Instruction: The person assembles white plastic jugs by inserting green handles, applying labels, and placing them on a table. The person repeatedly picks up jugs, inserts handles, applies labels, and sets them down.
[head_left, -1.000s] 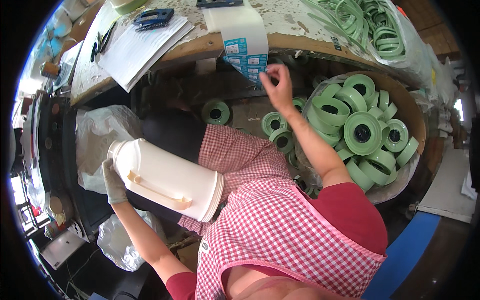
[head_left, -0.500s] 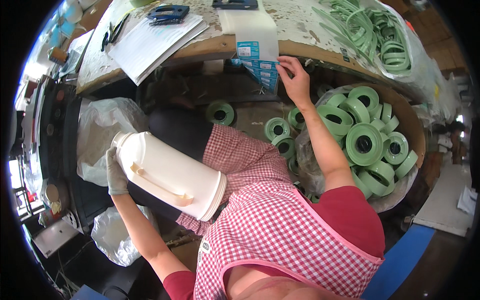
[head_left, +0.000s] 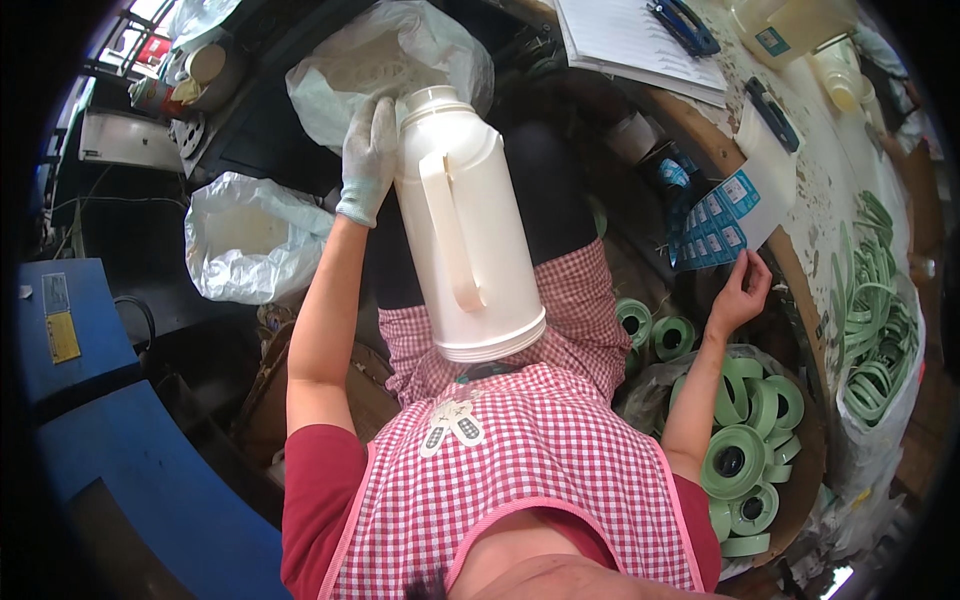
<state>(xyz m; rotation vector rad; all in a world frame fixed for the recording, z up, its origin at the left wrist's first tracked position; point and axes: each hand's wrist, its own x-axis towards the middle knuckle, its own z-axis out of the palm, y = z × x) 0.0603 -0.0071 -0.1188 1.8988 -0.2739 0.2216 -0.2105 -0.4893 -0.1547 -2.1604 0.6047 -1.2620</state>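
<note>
Gloved left hand [head_left: 369, 160] holds white thermos-flask body [head_left: 495, 240]; to the flask's right, blue label sheet [head_left: 712, 225] lies just beyond nearer right hand [head_left: 738, 298], narrowed, grip unclear.

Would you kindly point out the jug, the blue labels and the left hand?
Jug [head_left: 492, 240], head view: middle of its body.
Blue labels [head_left: 716, 222], head view: printed face.
Left hand [head_left: 370, 160], head view: glove's middle.

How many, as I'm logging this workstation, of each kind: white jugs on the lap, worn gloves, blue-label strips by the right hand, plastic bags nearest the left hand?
White jug: 1
Worn glove: 1
Blue-label strip: 1
Plastic bags: 2
Total: 5
</note>
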